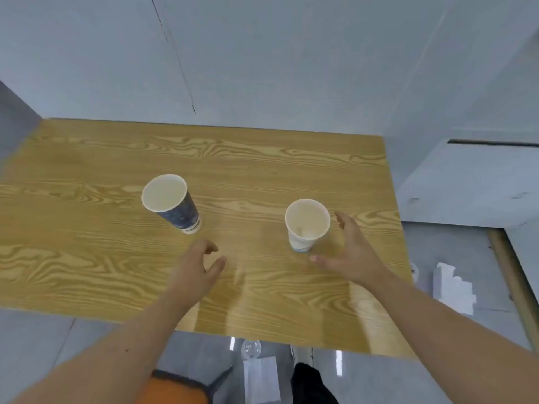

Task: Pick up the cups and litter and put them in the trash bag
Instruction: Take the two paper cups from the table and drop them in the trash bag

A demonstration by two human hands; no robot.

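Two paper cups stand upright on a wooden table. The dark blue cup is left of centre. The white cup with a pale print is to the right. My right hand is spread open around the white cup's right side, thumb in front of it, apparently not touching. My left hand hovers with loosely curled fingers just in front of the blue cup and holds nothing. No trash bag is in view.
On the grey floor to the right lies white crumpled paper. Below the table's near edge lie a clear plastic lid and a white sheet. A grey wall backs the table; an orange object sits bottom centre.
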